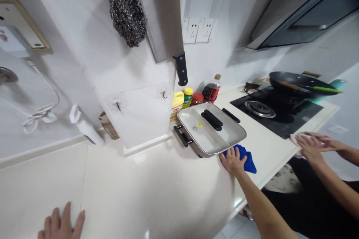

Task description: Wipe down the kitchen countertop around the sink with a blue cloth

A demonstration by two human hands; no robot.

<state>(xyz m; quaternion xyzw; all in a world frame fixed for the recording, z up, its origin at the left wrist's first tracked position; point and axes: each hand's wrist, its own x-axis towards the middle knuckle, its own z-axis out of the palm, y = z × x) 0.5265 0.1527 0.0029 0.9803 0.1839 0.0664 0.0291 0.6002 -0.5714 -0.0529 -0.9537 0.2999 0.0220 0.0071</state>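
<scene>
At the lower left, my left hand (62, 224) rests on the white countertop (157, 194) with its fingers spread, holding nothing. My right hand (233, 160) holds a blue cloth (249, 161) down against the counter. Its fingers spread over the cloth, just at the near edge of an electric pan (183, 136). A glass lid (189, 115) with a black handle covers the pan. Part of the cloth is hidden under my palm and fingers.
Another person's hands (310, 143) hold a pale cloth at the counter's right edge. Beyond are a black cooktop (303, 119) and a wok (291, 78). Condiment bottles (188, 97) stand behind the pan. A cleaver (182, 69) and a steel scrubber (127, 11) hang above.
</scene>
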